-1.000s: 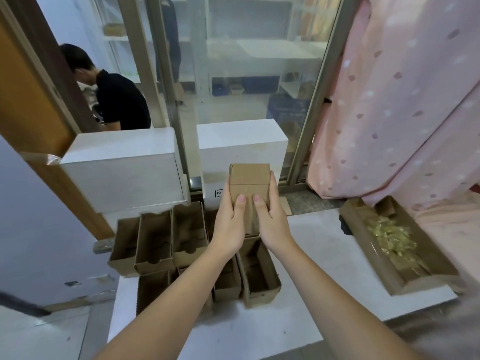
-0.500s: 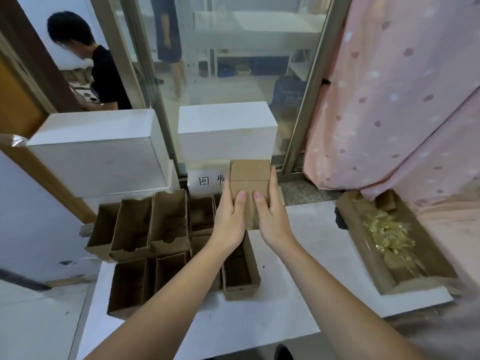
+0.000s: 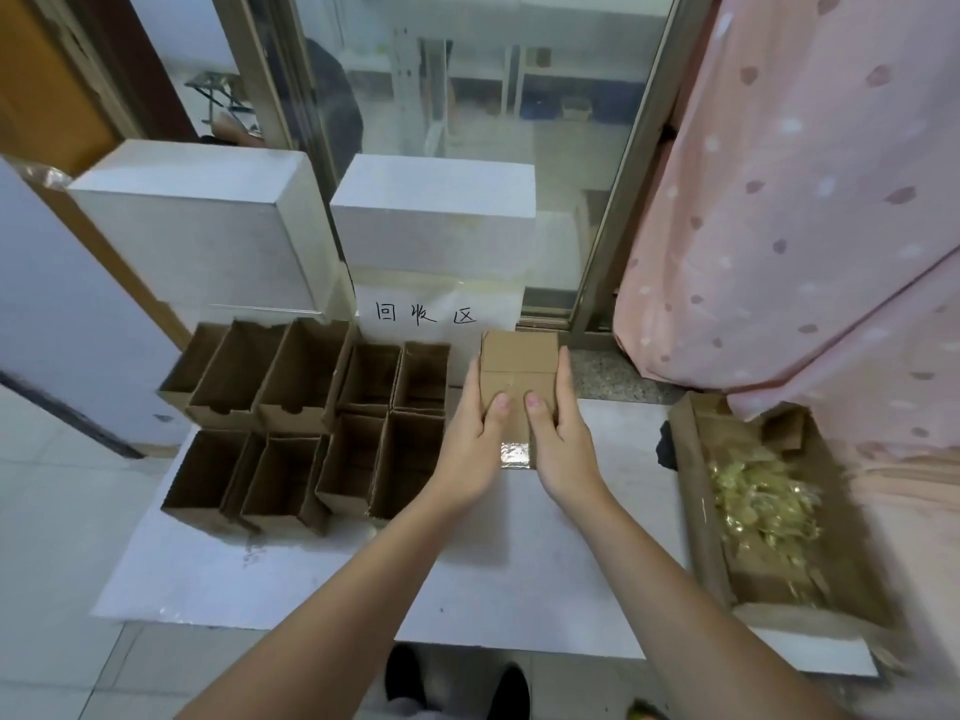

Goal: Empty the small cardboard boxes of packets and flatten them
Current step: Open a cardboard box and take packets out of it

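Nine emptied boxes [image 3: 306, 413] stand unflattened on the counter [image 3: 519, 589] while both hands' [image 3: 475, 449] [image 3: 563, 444] grip holds a taped small cardboard box [image 3: 518, 379], unopened.

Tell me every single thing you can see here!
closed small brown cardboard box: 1, brown, held above the table
open empty brown cardboard boxes: about nine, brown, table's left
long brown cardboard tray: 1, brown, table's right
shiny gold packets: a heap, gold, inside the tray
big white boxes: 2, white, behind
white paper sign: 1, handwritten, behind
white table: 1, white
pink dotted curtain: 1, right
left hand: grips box
right hand: grips box
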`<act>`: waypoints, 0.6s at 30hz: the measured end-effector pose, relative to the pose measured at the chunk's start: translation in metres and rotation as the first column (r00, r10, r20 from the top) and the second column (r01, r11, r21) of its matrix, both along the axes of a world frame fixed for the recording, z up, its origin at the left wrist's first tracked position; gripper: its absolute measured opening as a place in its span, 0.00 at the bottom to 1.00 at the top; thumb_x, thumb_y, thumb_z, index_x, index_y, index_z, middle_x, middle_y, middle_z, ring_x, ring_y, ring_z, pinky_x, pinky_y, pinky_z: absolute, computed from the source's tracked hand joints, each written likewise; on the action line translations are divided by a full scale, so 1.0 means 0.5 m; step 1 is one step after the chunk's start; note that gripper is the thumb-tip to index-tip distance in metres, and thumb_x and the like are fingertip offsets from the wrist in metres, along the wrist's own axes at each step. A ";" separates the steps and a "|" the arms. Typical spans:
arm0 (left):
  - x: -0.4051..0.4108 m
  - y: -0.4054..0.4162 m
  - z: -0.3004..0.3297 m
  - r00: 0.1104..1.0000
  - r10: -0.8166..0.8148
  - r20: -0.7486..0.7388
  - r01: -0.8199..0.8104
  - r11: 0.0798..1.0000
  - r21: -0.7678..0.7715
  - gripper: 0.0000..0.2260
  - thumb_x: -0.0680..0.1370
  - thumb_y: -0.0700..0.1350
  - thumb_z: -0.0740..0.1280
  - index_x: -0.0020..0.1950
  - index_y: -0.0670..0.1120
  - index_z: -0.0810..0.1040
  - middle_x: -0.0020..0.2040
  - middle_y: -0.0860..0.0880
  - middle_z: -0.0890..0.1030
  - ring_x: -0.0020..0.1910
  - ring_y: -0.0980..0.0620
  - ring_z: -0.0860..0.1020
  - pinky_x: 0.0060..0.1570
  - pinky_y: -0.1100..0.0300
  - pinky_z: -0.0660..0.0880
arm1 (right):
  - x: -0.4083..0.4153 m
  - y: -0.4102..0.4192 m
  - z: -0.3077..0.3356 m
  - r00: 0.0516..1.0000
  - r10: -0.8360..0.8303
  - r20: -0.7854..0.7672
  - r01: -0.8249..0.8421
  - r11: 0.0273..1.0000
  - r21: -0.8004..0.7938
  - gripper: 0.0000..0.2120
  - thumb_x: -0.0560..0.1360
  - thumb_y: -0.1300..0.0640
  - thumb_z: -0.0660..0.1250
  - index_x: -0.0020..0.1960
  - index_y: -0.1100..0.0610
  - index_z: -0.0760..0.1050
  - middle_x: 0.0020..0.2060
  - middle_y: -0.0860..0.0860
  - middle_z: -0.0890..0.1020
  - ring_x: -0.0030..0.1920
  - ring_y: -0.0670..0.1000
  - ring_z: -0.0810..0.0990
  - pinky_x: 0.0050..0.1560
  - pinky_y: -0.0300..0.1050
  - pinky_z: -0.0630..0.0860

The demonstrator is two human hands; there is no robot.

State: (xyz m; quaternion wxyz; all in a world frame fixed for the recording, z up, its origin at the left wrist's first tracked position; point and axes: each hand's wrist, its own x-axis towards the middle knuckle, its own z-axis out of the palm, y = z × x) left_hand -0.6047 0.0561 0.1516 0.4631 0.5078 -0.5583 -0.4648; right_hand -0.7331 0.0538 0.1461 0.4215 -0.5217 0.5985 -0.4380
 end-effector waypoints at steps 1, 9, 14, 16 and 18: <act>0.000 0.003 0.001 1.000 -0.009 0.025 0.009 1.000 0.012 0.23 0.88 0.43 0.59 0.75 0.69 0.59 0.68 0.67 0.77 0.69 0.63 0.75 0.64 0.69 0.71 | -0.004 0.003 -0.003 1.000 0.001 0.011 -0.001 1.000 0.006 0.30 0.86 0.53 0.58 0.81 0.37 0.47 0.60 0.21 0.68 0.60 0.23 0.71 0.61 0.25 0.68; 0.015 0.015 -0.034 0.984 -0.076 0.160 0.068 0.996 0.058 0.31 0.88 0.46 0.58 0.80 0.67 0.42 0.83 0.56 0.61 0.80 0.59 0.63 0.79 0.50 0.63 | -0.008 0.014 -0.012 0.999 0.033 0.012 -0.033 0.998 0.054 0.30 0.86 0.52 0.58 0.80 0.34 0.46 0.52 0.11 0.68 0.57 0.21 0.70 0.58 0.24 0.66; 0.026 0.001 -0.048 0.989 -0.072 0.126 0.056 0.991 0.125 0.30 0.88 0.50 0.59 0.85 0.59 0.45 0.81 0.60 0.63 0.76 0.61 0.66 0.78 0.53 0.64 | -0.026 0.029 -0.014 0.984 0.171 0.057 -0.176 0.979 0.100 0.38 0.82 0.48 0.66 0.82 0.36 0.45 0.60 0.17 0.71 0.64 0.27 0.72 0.65 0.35 0.70; 0.029 -0.006 -0.053 0.993 -0.074 0.093 0.060 0.987 0.150 0.32 0.85 0.58 0.60 0.85 0.62 0.47 0.80 0.60 0.65 0.76 0.61 0.68 0.78 0.52 0.65 | -0.043 0.038 -0.016 0.968 0.242 0.063 -0.248 0.961 0.126 0.49 0.75 0.48 0.76 0.82 0.39 0.46 0.69 0.27 0.71 0.69 0.34 0.71 0.67 0.37 0.72; 0.031 -0.013 -0.064 0.997 -0.072 0.040 0.064 0.980 0.189 0.36 0.80 0.64 0.61 0.84 0.63 0.48 0.81 0.59 0.65 0.76 0.59 0.69 0.78 0.48 0.66 | -0.063 0.046 -0.022 0.951 0.306 0.032 -0.308 0.941 0.142 0.55 0.69 0.56 0.82 0.83 0.41 0.49 0.74 0.36 0.69 0.71 0.35 0.71 0.66 0.35 0.73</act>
